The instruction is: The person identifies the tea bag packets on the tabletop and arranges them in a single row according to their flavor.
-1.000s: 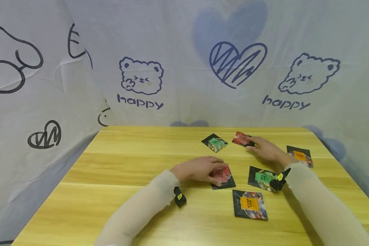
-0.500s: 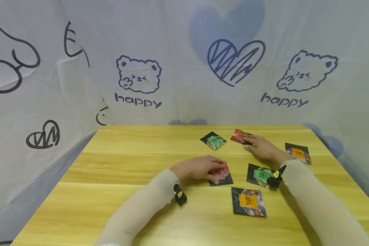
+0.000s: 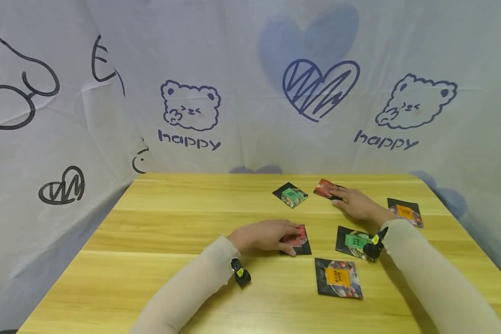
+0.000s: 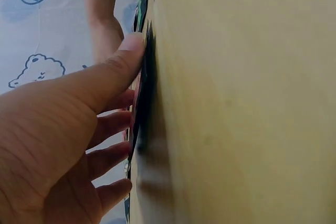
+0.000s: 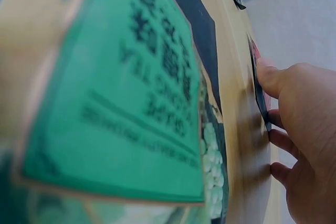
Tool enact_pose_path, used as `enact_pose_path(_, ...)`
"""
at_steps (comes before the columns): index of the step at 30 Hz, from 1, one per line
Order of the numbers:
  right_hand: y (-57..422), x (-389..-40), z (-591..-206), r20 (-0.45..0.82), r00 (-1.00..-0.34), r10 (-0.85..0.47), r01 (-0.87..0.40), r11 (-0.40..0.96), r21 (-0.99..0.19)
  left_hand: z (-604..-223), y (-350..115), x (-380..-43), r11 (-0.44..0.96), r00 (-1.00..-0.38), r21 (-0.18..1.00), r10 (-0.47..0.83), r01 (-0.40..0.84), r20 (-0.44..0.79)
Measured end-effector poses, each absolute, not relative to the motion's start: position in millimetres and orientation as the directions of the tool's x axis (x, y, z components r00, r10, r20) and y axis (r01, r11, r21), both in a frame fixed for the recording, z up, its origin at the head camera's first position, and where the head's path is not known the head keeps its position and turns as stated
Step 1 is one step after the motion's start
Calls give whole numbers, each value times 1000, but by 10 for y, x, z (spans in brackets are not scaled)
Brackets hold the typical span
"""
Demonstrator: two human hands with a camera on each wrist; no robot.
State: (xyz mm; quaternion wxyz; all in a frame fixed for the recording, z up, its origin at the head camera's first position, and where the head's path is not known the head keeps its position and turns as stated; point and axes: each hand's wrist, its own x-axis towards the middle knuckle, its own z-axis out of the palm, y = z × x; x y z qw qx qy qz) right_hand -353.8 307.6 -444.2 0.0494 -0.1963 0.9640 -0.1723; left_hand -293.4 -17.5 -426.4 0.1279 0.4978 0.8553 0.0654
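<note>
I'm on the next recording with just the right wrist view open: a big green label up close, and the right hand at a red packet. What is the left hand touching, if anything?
Observer: In the head view, the left hand is touching a separate red-labelled packet.
Reviewer: Thanks. Which packet lies closest to the head camera?
Observer: An orange-labelled packet, lying flat by itself.
Reviewer: And is there anything off to the right that I'm missing?
Observer: Yes, a second orange-labelled packet lies to the right of the right hand.
</note>
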Motion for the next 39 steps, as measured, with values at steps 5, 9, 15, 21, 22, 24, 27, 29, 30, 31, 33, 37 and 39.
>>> enact_pose_path(5, 3068, -3575, -4417, -1, -916, -401, -378, 864, -332, -4283, -264, -2924, 511, -497, 184, 859, 839, -120)
enact_pose_path(9, 3064, -3604, -4410, 1, -923, -385, -368, 879, -303, -4288, -398, -2898, 558, -545, 186, 830, 809, -122)
enact_pose_path(15, 3045, -3641, -4418, 38, -912, -410, -405, 879, -249, -4248, -615, -2848, 572, -560, 217, 820, 791, -121)
enact_pose_path(21, 3051, -3661, -4399, 92, -892, -443, -452, 860, -236, -4295, -808, -2846, 582, -576, 243, 811, 776, -104)
enact_pose_path(22, 3054, -3665, -4392, 92, -891, -446, -454, 855, -251, -4309, -838, -2847, 585, -579, 247, 809, 773, -102)
enact_pose_path(24, 3062, -3668, -4376, 89, -890, -447, -453, 847, -280, -4321, -894, -2842, 587, -585, 257, 806, 768, -92)
enact_pose_path(27, 3078, -3683, -4357, 67, -900, -430, -427, 845, -320, -4329, -973, -2837, 589, -590, 253, 803, 767, -80)
enact_pose_path(29, 3086, -3704, -4355, 45, -905, -423, -412, 845, -340, -4326, -1028, -2829, 593, -593, 245, 801, 767, -80)
enact_pose_path(30, 3087, -3713, -4355, 35, -906, -422, -407, 844, -349, -4326, -1057, -2824, 599, -598, 241, 797, 763, -87)
enact_pose_path(31, 3089, -3723, -4356, 21, -908, -419, -398, 843, -361, -4329, -1084, -2820, 605, -603, 239, 793, 760, -91)
enact_pose_path(33, 3092, -3740, -4356, 4, -905, -425, -396, 840, -372, -4326, -1132, -2803, 617, -613, 249, 783, 747, -102)
enact_pose_path(37, 3119, -3761, -4353, -17, -891, -453, -419, 838, -350, -4317, -1199, -2777, 639, -637, 274, 763, 719, -109)
enact_pose_path(39, 3130, -3765, -4344, -22, -880, -474, -441, 833, -335, -4309, -1228, -2768, 646, -646, 285, 756, 708, -109)
